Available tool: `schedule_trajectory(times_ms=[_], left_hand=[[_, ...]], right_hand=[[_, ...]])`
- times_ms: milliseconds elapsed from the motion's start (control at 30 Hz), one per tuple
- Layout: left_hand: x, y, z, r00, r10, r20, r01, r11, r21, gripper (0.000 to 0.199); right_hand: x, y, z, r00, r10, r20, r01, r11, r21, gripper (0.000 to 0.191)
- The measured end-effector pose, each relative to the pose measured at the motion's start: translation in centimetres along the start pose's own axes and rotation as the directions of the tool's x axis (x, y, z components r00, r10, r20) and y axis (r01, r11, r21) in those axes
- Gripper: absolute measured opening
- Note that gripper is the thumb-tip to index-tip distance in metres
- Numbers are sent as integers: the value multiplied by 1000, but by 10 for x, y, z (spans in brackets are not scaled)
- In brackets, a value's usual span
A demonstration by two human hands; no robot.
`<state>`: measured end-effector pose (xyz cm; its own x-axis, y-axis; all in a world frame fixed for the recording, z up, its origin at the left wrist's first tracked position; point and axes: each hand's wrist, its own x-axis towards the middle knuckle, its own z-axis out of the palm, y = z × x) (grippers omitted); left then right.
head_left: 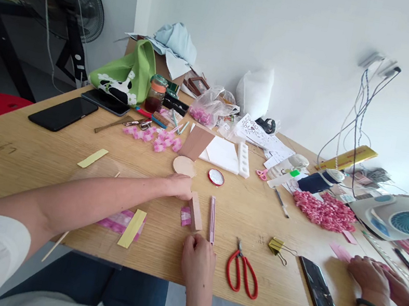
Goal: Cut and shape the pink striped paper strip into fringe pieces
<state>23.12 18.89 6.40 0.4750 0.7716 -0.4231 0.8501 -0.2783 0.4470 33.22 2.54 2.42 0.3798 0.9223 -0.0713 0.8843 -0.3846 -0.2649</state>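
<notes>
Tabletop [156, 266], scrawl [0, 146] illegible; left fingers [186, 192], right fingers [193, 242] gripping ends of wooden block [196, 211].

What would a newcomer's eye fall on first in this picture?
Probably the left hand at the far end of a small wooden block mid-table, with the right hand by its near end. Next, perhaps, the red-handled tool to the right of that hand, near the table's front edge. Farther off, the green bag at back left and the pink bundle toward the right stand out by colour.
</notes>
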Motion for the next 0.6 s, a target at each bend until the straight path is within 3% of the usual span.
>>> schedule_trajectory(times_ms=[167, 600], left_hand=[[4, 0, 5, 1000, -20, 0, 20, 999, 36, 33], [5, -2, 5, 1000, -19, 17, 18, 997, 80, 32]], right_hand=[[1, 1, 1, 999, 22, 30, -22, 1000, 11, 30], [2, 2, -1, 997, 24, 68, -28, 998, 53, 28]])
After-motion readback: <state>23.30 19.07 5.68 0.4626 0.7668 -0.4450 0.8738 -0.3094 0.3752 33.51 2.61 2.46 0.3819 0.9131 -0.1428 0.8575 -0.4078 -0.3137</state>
